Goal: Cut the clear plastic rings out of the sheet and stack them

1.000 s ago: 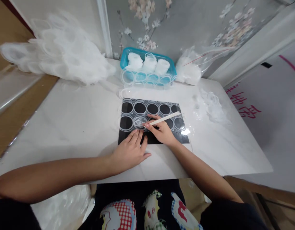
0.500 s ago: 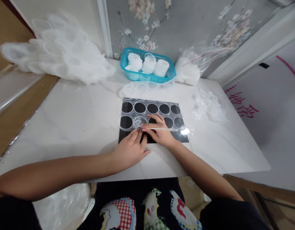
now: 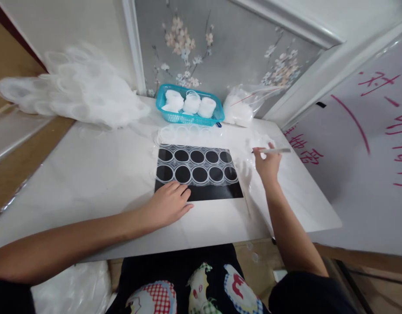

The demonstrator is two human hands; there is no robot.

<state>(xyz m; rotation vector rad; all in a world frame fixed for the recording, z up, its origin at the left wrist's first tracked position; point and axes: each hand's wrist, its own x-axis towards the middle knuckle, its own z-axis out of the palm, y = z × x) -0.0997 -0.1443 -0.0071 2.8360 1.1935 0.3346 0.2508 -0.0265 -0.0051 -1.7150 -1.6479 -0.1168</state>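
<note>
My left hand [image 3: 171, 201] lies flat with its fingers stretched out, on the lower left part of a black sheet [image 3: 214, 192]. Two rows of white-rimmed circles [image 3: 200, 174] in clear film cover the upper part of this sheet. Off to the right, my right hand [image 3: 268, 165] is closed on a slim white pen-like tool [image 3: 277, 150] with a dark tip pointing left. It is over or at a pile of crumpled clear film pieces [image 3: 258, 141], which it partly hides. Whether those fingers also hold a film piece, I cannot tell.
Behind the sheet lie loose clear rings [image 3: 184, 132]. A blue basket [image 3: 168, 117] with stacks of white rings stands at the back, beside a clear zip bag [image 3: 238, 109]. A large heap of film [image 3: 99, 93] fills the back left. A whiteboard [image 3: 351, 196] borders the table's right side.
My right hand has moved from the sheet to the film pile on the right, carrying the tool. The small clear curled pieces at the lower-row circle are gone from there. My left hand has flattened.
</note>
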